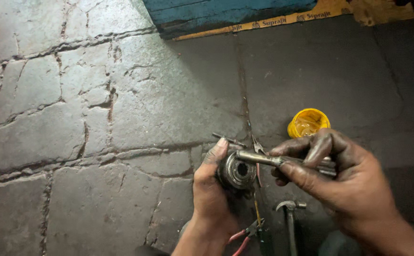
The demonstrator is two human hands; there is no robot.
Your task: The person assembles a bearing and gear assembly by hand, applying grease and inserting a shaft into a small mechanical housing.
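My left hand (210,189) grips a round greasy metal bearing hub (237,172), thumb up along its left edge. My right hand (344,180) holds a short metal rod (256,158) between thumb and fingers, its tip lying across the top of the hub. Both hands are dark with grease and hover just above the stone floor.
A small open yellow tub of grease (308,123) stands on the floor behind my right hand. A hammer (290,213) and red-handled pliers (245,234) lie below the hands. A thin metal pin (229,140) lies by the hub. A blue painted board (226,14) runs along the top.
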